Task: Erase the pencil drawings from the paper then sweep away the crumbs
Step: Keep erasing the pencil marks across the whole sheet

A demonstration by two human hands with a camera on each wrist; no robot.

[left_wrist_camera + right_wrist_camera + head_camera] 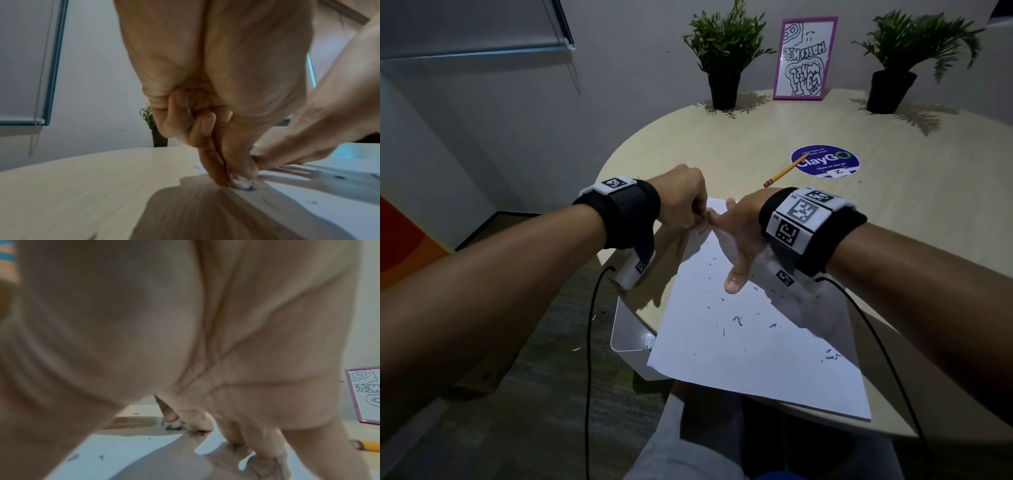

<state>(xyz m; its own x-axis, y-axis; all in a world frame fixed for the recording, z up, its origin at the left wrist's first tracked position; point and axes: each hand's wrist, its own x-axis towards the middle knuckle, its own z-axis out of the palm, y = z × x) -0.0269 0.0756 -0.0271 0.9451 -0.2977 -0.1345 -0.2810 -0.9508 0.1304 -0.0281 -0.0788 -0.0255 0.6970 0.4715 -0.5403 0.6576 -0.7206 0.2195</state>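
A white sheet of paper (756,356) lies on the round table, partly over its near edge. Dark eraser crumbs (738,320) are scattered over it. My left hand (688,205) pinches a small smudged white eraser (239,181) between thumb and forefinger and presses it down at the sheet's far left corner. In the right wrist view the eraser (174,424) shows only as a small pale bit with dark crumbs beside it. My right hand (736,236) lies spread on the paper just right of the eraser, fingers straight, holding the sheet down. No pencil drawing shows on the visible paper.
A yellow pencil (786,170) lies past my right hand, partly on a round blue sticker (825,161). Two potted plants (724,51) (893,68) and a pink-framed picture (804,58) stand at the back. A white tray (626,329) sits below the table's left edge. Wrist cables hang down.
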